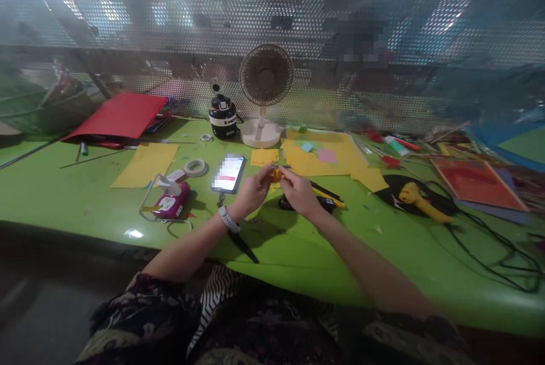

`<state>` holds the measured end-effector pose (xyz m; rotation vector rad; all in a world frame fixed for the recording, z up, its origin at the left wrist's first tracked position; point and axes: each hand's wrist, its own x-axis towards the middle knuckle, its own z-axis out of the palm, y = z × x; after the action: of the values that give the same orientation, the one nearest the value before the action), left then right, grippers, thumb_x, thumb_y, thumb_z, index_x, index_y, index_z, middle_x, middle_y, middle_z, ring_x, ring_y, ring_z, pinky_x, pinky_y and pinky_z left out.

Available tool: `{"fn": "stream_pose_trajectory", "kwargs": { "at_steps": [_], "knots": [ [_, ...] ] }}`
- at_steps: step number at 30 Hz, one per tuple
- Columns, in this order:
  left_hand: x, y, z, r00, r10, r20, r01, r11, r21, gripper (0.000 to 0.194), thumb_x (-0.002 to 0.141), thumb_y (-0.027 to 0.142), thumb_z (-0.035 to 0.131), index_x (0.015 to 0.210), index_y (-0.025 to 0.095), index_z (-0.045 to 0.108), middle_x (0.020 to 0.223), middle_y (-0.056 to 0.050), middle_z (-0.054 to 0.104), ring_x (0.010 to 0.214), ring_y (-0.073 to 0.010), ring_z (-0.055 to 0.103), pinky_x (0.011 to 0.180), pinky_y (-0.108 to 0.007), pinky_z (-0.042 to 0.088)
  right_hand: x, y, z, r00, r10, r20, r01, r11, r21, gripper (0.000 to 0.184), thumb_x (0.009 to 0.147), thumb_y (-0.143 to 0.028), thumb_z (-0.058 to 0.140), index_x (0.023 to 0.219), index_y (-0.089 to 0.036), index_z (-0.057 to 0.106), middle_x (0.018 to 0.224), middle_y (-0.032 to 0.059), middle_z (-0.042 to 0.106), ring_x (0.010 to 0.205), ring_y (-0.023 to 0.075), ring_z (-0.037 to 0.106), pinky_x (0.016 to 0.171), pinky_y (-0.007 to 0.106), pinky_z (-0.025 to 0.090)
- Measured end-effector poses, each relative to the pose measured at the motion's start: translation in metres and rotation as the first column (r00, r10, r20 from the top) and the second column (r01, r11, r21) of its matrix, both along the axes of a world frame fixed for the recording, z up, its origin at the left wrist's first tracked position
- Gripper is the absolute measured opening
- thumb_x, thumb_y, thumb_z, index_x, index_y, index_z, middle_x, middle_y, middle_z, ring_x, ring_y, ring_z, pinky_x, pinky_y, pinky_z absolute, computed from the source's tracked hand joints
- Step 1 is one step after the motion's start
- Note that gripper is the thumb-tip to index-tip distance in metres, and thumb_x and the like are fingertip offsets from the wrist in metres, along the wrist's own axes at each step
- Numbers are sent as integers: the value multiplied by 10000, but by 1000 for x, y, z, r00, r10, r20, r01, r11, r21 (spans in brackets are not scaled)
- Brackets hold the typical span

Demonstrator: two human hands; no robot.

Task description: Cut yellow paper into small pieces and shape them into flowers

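Observation:
My left hand (254,190) and my right hand (298,190) meet over the middle of the green table, their fingers closed on a small piece of yellow paper (277,174). Its exact shape is too small to make out. Just behind my fingers lies a stack of small yellow paper pieces (264,156). A yellow and black box cutter (330,194) rests beside my right hand, partly covered by it, with a dark object (326,203) next to it. To the left of my left hand a lit phone (229,173) lies face up.
A white fan (260,133) and a black bottle (223,120) stand at the back. Left are a tape roll (195,167), a purple device (172,203), a yellow sheet (145,166) and a red folder (121,115). Right lies a yellow glue gun (426,204) with its black cord (472,251).

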<state>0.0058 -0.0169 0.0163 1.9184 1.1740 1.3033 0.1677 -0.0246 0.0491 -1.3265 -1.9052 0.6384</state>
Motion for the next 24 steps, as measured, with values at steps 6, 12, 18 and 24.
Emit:
{"fn": "stream_pose_trajectory", "kwargs": {
  "at_steps": [6, 12, 18, 24],
  "knots": [
    [-6, 8, 0, 997, 82, 9, -83, 994, 72, 296, 930, 292, 548, 1164, 159, 672, 1056, -121, 750, 966, -239, 710, 864, -369, 574, 4, 5, -3, 996, 22, -81, -19, 999, 33, 485, 820, -202, 439, 1234, -117, 676, 1221, 106, 702, 1092, 239, 665, 976, 355, 503],
    [-4, 7, 2, 996, 76, 48, -78, 996, 44, 281, 913, 257, 548, 1145, 148, 664, 1025, -110, 746, 927, -208, 701, 806, -306, 556, 2, 3, 0, 999, 2, -42, 1, 997, 79, 282, 829, -283, 527, 995, -171, 726, 915, 67, 759, 808, 214, 687, 782, 330, 533],
    [-6, 3, 8, 989, 48, -139, -54, 998, -42, 189, 886, 260, 551, 892, 141, 697, 777, -62, 721, 654, -155, 621, 593, -239, 443, 5, 6, -6, 998, -43, 44, 36, 989, 145, 221, 870, -288, 523, 947, -195, 708, 868, 61, 752, 746, 207, 674, 713, 313, 507],
    [-5, -1, 8, 942, 91, -324, -93, 996, 7, 263, 923, 304, 501, 766, 154, 650, 637, -42, 637, 535, -135, 486, 531, -251, 311, 3, 4, -11, 953, -61, 296, -26, 958, 284, 195, 902, -203, 502, 937, -192, 693, 908, 91, 744, 816, 231, 681, 712, 303, 468]
  ]
}}
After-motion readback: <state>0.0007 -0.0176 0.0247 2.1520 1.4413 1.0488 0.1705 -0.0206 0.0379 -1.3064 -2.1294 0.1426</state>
